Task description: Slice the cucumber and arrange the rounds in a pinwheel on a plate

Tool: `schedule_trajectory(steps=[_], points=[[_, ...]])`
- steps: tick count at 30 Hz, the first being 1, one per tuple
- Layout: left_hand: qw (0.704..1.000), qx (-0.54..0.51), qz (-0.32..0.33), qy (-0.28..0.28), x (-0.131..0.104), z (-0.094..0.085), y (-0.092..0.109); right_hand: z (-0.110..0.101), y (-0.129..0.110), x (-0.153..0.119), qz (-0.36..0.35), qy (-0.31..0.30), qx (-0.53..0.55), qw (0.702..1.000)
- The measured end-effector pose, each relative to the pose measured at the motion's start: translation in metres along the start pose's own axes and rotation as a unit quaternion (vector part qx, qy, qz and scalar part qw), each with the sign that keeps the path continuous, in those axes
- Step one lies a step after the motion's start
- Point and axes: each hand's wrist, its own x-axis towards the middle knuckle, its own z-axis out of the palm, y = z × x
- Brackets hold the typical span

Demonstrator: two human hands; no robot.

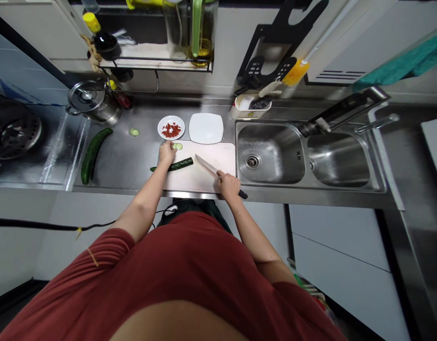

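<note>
I had the knife [206, 165] clenched in my right hand [228, 184], a cut cucumber [182, 164] just beside its tip.
The cucumber lay on the cutting board [200, 181], its narrow end past the left edge, beneath my left wrist. My left hand [166, 153] was at the cucumber slices [178, 146] near the board's far left corner; whether it gripped them, I could not tell.

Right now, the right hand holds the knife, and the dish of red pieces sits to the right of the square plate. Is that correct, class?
Not quite: the head view shows the dish of red pieces to the left of the square plate. The right hand does hold the knife.
</note>
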Motion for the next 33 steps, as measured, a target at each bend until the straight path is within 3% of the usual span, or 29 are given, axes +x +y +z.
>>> schedule_trajectory(steps=[23,27,33], points=[[0.999,-0.008,-0.028,0.014,-0.01,-0.01,0.013,0.004,-0.001,0.003,0.008,-0.008,0.024,1.0],[0.999,-0.023,-0.003,0.028,-0.022,-0.013,0.021,0.008,0.0,0.005,0.015,-0.004,0.046,0.999],[0.996,-0.054,0.065,-0.007,-0.046,-0.009,0.031,0.009,-0.005,0.007,0.023,-0.024,0.086,0.996]])
